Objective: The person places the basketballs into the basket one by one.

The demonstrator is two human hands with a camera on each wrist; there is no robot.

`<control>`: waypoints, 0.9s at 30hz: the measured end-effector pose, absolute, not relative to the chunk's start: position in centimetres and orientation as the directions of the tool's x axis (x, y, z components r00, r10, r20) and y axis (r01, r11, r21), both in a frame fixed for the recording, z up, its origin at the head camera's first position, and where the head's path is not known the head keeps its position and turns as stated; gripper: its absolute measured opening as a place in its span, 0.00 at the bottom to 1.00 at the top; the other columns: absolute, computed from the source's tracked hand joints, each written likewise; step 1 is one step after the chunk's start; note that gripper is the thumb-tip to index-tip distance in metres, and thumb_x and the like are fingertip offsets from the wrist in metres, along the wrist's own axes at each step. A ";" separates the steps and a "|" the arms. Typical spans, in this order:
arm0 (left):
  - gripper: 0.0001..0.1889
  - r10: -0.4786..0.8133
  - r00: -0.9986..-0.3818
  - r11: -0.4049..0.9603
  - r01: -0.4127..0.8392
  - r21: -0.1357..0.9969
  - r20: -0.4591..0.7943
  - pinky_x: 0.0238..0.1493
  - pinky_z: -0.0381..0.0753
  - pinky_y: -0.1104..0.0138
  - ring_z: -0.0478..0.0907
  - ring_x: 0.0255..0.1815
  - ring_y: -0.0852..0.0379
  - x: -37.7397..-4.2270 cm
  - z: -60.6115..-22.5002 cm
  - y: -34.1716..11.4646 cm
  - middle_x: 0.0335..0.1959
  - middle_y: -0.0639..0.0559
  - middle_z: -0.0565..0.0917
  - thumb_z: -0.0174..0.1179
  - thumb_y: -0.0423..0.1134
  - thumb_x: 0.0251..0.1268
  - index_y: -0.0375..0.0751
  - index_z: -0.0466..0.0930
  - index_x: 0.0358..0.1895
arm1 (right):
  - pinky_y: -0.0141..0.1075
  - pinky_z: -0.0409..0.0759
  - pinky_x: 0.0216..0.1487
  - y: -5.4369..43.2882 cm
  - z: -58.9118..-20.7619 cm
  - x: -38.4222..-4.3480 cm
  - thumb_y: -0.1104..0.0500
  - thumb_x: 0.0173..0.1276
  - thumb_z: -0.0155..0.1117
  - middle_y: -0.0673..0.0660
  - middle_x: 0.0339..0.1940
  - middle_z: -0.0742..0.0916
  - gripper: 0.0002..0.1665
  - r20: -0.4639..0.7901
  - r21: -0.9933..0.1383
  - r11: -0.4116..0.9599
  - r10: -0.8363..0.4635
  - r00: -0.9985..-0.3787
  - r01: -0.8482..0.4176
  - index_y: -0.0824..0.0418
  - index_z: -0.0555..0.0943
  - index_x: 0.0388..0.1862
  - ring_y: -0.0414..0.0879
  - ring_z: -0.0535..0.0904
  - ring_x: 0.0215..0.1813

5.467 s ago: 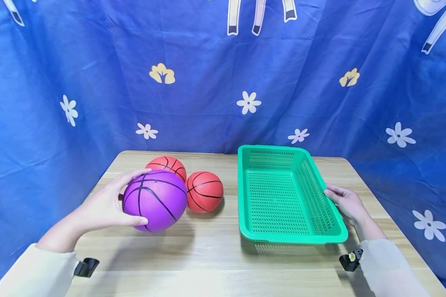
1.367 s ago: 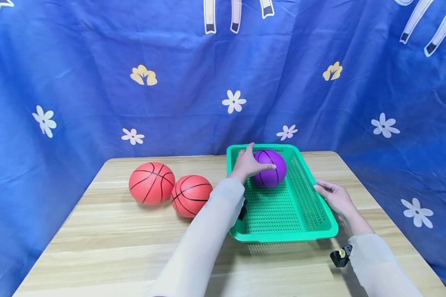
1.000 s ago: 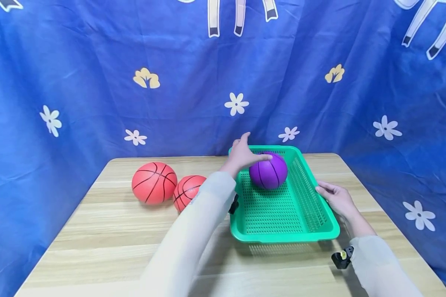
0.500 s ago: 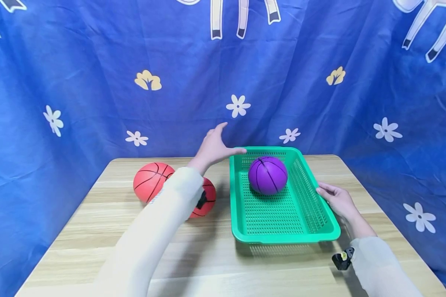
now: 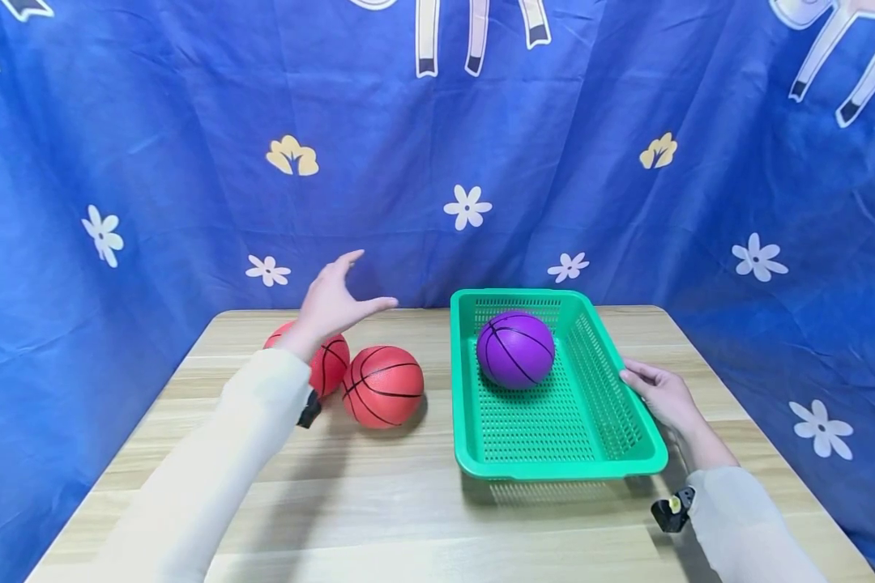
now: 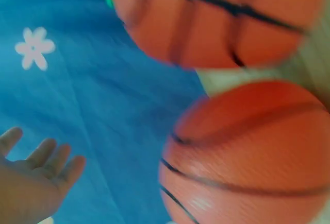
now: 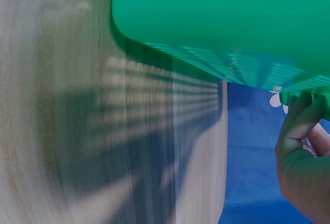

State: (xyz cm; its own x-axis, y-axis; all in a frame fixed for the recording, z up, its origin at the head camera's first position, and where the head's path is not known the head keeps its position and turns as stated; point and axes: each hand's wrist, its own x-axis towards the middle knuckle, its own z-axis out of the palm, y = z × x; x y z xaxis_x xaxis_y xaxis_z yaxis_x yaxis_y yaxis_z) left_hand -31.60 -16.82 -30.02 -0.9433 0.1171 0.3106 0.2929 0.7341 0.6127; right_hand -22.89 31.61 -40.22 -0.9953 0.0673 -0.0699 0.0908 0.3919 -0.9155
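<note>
In the head view my left hand [image 5: 328, 304] hovers above the left red basketball [image 5: 331, 368], holding nothing, its thumb and fingers spread apart. The sleeve and wrist partly cover that ball. Beside it sits the other red basketball [image 5: 383, 387] in full view. A purple basketball [image 5: 515, 350] rests inside the green plastic basket [image 5: 561, 470], toward the back left. My right hand [image 5: 667, 397] grips the basket's right rim. In the right wrist view the fingers [image 7: 304, 108] curl over the rim. The left wrist view shows the left hand [image 6: 38, 188] apart from both red balls.
A light wooden table [image 5: 408, 510] bears the basket and the red balls. Behind and around it hangs a blue curtain [image 5: 379, 202] printed with flowers and animals. Each wrist carries a small black camera, such as the right camera [image 5: 672, 510].
The purple basketball went into the basket in my left hand and was let go, then rolled slightly toward the front left. My left hand withdrew leftward over the red balls. My right hand stayed on the rim.
</note>
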 end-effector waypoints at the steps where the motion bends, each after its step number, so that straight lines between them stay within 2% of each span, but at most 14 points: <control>1: 0.53 0.110 -0.944 0.736 0.288 0.613 0.311 0.61 0.63 0.43 0.61 0.67 0.40 -31.5 -30.3 -17.6 0.68 0.40 0.64 0.71 0.62 0.45 0.44 0.56 0.73 | 0.33 0.81 0.39 31.6 -40.3 -22.9 0.45 0.71 0.56 0.71 0.63 0.73 0.37 -0.072 -0.916 0.389 0.068 -0.995 0.093 0.67 0.65 0.70 0.34 0.80 0.38; 4: 0.53 0.094 -0.947 0.737 0.274 0.617 0.308 0.61 0.62 0.42 0.61 0.67 0.39 -31.2 -31.0 -20.0 0.68 0.37 0.64 0.70 0.62 0.46 0.44 0.55 0.74 | 0.34 0.81 0.39 31.6 -40.3 -22.9 0.45 0.71 0.56 0.71 0.64 0.72 0.37 -0.074 -0.922 0.375 0.068 -0.995 0.095 0.66 0.64 0.70 0.34 0.81 0.38; 9: 0.52 0.091 -0.946 0.721 0.278 0.635 0.311 0.62 0.59 0.39 0.59 0.67 0.37 -30.5 -32.6 -23.3 0.68 0.35 0.62 0.72 0.56 0.48 0.44 0.53 0.74 | 0.33 0.82 0.39 31.6 -40.4 -22.9 0.45 0.71 0.56 0.70 0.64 0.73 0.37 -0.073 -0.928 0.360 0.071 -0.995 0.094 0.66 0.64 0.70 0.34 0.81 0.38; 16: 0.50 0.121 -0.944 0.691 0.302 0.657 0.307 0.59 0.60 0.35 0.57 0.67 0.33 -29.8 -35.5 -26.4 0.67 0.31 0.61 0.72 0.49 0.50 0.41 0.53 0.74 | 0.33 0.81 0.39 31.5 -40.2 -22.8 0.46 0.71 0.56 0.71 0.64 0.72 0.37 -0.064 -0.929 0.361 0.069 -0.996 0.084 0.68 0.65 0.69 0.34 0.81 0.38; 23: 0.52 0.120 -0.959 0.696 0.265 0.668 0.256 0.54 0.60 0.31 0.53 0.68 0.30 -29.3 -37.9 -28.4 0.70 0.30 0.55 0.73 0.50 0.48 0.44 0.52 0.75 | 0.32 0.81 0.40 31.3 -40.1 -22.8 0.47 0.72 0.56 0.72 0.64 0.72 0.36 -0.064 -0.930 0.358 0.073 -0.995 0.086 0.68 0.65 0.69 0.33 0.80 0.38; 27: 0.53 0.138 -0.956 0.705 0.279 0.652 0.260 0.55 0.60 0.31 0.52 0.68 0.30 -29.2 -38.7 -29.1 0.70 0.31 0.55 0.74 0.50 0.47 0.43 0.52 0.75 | 0.32 0.81 0.39 31.3 -40.1 -22.7 0.47 0.72 0.56 0.71 0.63 0.72 0.36 -0.064 -0.929 0.360 0.074 -0.995 0.086 0.68 0.65 0.69 0.34 0.81 0.38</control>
